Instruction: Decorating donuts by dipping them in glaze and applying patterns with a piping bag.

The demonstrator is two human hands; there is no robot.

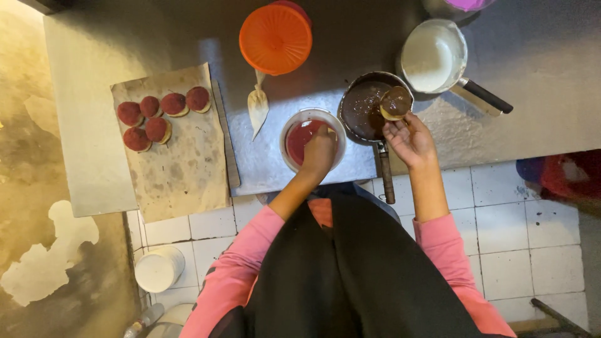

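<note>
- R hand: I see it palm-up, fingers curled, fingertips pinching a small round pastry w/ dark chocolate coating on top. Pastry sits over the near rim of the dark chocolate pan.
- L hand: fingers bunched and pointed down into the white bowl of red glaze. Can't tell from here whether it grips anything; fingertips hidden inside bowl.
- Both hands close together; bowl just left of the pan, nearly touching it.
- Pan handle runs back toward the body, between the two forearms, past the counter edge.
- Beyond R hand: white saucepan of white glaze, black handle out to the right.
- Beyond L hand: orange lidded tub; white piping bag lying just left of the bowl.
- Far left of L hand: stained paper sheet w/ six red-coated pastries in two rows.
- All on grey counter. Below, left of body: white bucket on tiled floor.
</note>
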